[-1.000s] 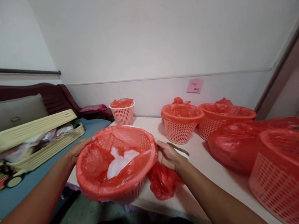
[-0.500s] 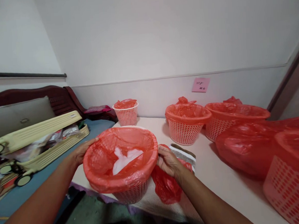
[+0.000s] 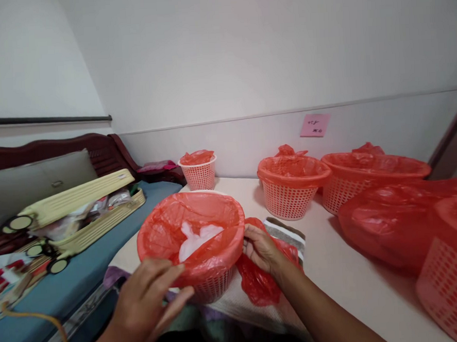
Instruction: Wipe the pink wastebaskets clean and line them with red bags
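A white perforated plastic basket (image 3: 214, 289) stands at the table's near edge, lined with a red plastic bag (image 3: 162, 221) folded over its rim. Inside lies a white, thin-looking plastic bag (image 3: 197, 239). My right hand (image 3: 259, 246) has its fingers curled on the bag-covered rim at the right side. At the front left of the rim is my left hand (image 3: 151, 294), fingers stretched and thumb apart, holding nothing; whether its fingertips touch the bag I cannot tell. Under my right wrist lies a crumpled red plastic bag (image 3: 259, 288).
A striped cloth (image 3: 284, 232) lies right of the basket. Several bag-lined baskets, one at the back (image 3: 200, 177) and one further right (image 3: 290, 198), stand on the table (image 3: 336, 288). An open yellow suitcase (image 3: 96, 225) rests on the blue bed (image 3: 83, 267). A pink note (image 3: 314, 125) is on the wall.
My left hand has left the basket's left rim and moved to its front, fingers now spread. My right hand stays at the right rim. The view has shifted slightly to the left.
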The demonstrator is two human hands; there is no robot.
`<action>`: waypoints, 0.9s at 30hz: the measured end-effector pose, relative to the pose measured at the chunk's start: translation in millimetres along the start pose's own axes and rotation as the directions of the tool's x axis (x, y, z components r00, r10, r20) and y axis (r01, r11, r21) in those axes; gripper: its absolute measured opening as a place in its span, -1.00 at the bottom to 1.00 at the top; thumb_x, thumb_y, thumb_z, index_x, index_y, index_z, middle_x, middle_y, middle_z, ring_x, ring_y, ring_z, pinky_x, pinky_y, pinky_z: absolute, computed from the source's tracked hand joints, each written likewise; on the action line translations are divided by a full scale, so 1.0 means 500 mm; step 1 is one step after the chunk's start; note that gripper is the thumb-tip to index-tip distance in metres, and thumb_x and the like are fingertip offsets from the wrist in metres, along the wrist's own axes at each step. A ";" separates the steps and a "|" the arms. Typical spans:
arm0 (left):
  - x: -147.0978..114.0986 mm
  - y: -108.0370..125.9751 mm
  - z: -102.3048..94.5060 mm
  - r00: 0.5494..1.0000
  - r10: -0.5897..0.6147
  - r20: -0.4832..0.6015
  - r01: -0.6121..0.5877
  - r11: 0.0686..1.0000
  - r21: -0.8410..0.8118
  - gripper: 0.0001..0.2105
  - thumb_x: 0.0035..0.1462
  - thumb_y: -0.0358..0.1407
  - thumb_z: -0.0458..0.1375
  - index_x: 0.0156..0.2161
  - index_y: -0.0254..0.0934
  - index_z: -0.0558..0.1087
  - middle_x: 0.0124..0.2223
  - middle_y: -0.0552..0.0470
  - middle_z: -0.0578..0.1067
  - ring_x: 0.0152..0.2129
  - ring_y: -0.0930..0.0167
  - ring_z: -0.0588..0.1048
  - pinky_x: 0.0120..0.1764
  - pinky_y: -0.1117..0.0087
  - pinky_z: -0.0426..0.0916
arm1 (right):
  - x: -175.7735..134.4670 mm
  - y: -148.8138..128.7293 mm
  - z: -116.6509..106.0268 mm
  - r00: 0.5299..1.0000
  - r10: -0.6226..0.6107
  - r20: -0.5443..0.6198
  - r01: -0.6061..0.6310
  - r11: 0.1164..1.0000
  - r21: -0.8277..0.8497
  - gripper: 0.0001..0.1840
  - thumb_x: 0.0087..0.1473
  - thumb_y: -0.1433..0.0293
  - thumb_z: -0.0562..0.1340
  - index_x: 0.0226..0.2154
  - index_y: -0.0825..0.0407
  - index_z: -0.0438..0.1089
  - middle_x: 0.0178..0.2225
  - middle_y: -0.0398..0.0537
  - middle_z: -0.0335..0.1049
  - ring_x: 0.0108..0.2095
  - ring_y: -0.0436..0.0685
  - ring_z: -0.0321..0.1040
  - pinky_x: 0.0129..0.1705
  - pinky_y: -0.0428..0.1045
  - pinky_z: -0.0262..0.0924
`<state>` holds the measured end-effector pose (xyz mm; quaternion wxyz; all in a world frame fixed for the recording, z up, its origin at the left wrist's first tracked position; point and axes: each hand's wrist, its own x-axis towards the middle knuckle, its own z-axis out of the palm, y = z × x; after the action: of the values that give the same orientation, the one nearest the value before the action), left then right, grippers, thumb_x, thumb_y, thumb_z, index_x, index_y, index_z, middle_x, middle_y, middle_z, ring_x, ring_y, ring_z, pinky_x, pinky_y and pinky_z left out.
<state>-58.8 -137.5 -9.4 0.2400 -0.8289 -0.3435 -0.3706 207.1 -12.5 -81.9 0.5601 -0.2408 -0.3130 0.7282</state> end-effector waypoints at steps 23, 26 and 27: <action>-0.070 0.037 0.035 0.997 -0.057 0.058 0.061 0.996 -0.069 -0.75 0.12 -0.56 0.15 -0.10 -0.30 0.41 -0.23 -0.04 0.44 -0.23 0.38 0.39 -0.14 0.31 0.30 | -0.016 -0.027 -0.013 0.975 -0.109 -0.195 0.043 0.948 -0.314 -0.83 -0.15 0.32 0.31 -0.49 0.05 0.34 -0.54 -0.16 0.35 -0.54 -0.02 0.27 -0.50 -0.10 0.13; -0.084 0.032 0.012 0.970 -0.240 -0.033 0.234 0.964 -0.125 -0.82 0.15 -0.51 0.13 -0.14 -0.29 0.38 -0.26 0.01 0.40 -0.27 0.44 0.40 -0.20 0.42 0.32 | -0.030 -0.053 -0.031 0.898 -0.287 -0.332 0.104 0.874 -0.475 -0.90 -0.14 0.40 0.26 -0.45 -0.01 0.34 -0.54 -0.19 0.32 -0.51 0.03 0.25 -0.48 -0.07 0.12; -0.088 0.026 0.003 0.954 -0.292 -0.071 0.284 0.952 -0.110 -0.84 0.15 -0.49 0.13 -0.15 -0.28 0.38 -0.26 0.02 0.39 -0.29 0.45 0.40 -0.21 0.44 0.32 | -0.041 -0.065 -0.026 0.870 -0.366 -0.330 0.147 0.831 -0.536 -0.90 -0.12 0.41 0.26 -0.43 -0.02 0.35 -0.50 -0.19 0.34 -0.46 0.04 0.27 -0.41 -0.04 0.15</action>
<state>-70.1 -162.2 -46.4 0.1565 -0.7640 -0.4313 -0.4536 243.1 -24.3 -67.5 0.6280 -0.4811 -0.3910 0.4704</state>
